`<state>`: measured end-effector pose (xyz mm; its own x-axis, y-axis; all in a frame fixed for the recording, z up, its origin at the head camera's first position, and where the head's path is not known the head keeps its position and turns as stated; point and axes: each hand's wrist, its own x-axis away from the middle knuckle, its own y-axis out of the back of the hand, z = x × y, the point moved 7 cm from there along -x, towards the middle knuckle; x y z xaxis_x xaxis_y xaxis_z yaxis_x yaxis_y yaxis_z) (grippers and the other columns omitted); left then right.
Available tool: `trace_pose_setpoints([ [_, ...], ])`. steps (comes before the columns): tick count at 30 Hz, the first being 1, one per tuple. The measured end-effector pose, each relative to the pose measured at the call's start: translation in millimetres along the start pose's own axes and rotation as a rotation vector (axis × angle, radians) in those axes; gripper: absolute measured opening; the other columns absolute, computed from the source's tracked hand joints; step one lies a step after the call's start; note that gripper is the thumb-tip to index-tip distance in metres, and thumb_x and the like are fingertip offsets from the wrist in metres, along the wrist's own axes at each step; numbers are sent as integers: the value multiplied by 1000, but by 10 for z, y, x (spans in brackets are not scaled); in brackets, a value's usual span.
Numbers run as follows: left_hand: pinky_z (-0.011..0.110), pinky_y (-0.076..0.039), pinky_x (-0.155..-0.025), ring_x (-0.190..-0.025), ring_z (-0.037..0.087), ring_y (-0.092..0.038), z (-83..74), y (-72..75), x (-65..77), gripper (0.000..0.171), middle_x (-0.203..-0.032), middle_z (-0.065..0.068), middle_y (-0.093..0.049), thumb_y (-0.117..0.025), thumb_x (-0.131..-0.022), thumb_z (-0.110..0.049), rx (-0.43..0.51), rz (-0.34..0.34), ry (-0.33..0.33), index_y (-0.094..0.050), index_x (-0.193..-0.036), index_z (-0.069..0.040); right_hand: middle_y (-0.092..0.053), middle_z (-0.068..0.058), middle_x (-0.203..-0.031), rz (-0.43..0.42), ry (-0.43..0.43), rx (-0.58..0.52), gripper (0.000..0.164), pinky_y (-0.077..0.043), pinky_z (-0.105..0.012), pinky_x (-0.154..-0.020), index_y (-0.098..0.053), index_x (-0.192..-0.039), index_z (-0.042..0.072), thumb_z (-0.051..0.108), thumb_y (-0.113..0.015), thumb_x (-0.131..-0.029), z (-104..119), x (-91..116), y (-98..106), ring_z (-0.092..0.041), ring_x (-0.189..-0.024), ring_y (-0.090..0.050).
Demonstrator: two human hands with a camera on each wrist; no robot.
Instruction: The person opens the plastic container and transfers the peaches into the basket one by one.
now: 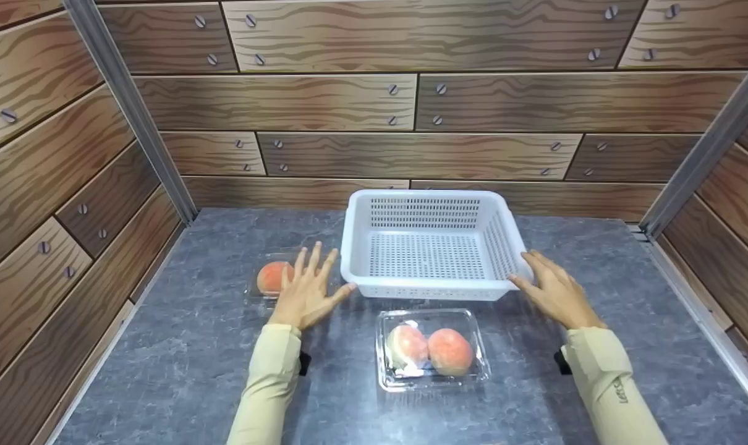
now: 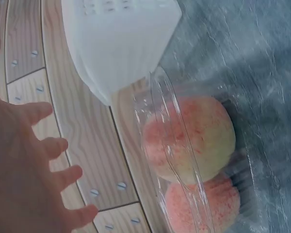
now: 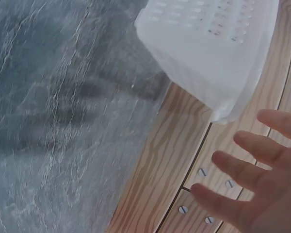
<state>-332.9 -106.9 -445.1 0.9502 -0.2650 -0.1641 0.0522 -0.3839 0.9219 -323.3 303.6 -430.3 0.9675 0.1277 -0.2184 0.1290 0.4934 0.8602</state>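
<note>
A white perforated plastic basket point(image 1: 436, 284) stands on the grey table between both hands. My left hand point(image 1: 308, 295) is spread, its thumb close to the basket's near left corner; contact is unclear. Partly behind it sits a clear plastic box point(image 1: 249, 289) with a peach point(image 1: 271, 277); the left wrist view shows two peaches point(image 2: 191, 138) in a clear box below that hand. At the near right corner my right hand point(image 1: 556, 292) has its fingers extended and apart, with nothing gripped. Another clear box point(image 1: 389, 385), holding two peaches point(image 1: 450, 351), lies in front of the basket.
Wood-patterned panels point(image 1: 324, 102) wall the table at the back and both sides. Grey metal posts point(image 1: 133, 105) stand at the back corners. The basket's back side is close to the rear wall.
</note>
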Motion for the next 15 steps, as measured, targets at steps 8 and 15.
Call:
trace_pose_setpoints([
  [8,68,-15,-118,-148,46,-22,-200,-1,97,84,-163,23,-26,-53,-93,-63,-1,-74,-131,-39,-157,-11,-62,-30,-130,-223,115,-36,41,-45,-67,-99,-66,-124,-8,18,-74,-93,146,64,93,-51,-119,-57],
  [15,68,-17,-118,-148,47,-23,-284,-35,171,84,-161,24,-29,-52,-93,-66,11,-85,-179,-43,-154,-9,-65,-30,-122,-285,169,-42,34,-49,-66,-94,-68,-117,-8,11,-76,-89,178,104,59,-51,-112,-61],
])
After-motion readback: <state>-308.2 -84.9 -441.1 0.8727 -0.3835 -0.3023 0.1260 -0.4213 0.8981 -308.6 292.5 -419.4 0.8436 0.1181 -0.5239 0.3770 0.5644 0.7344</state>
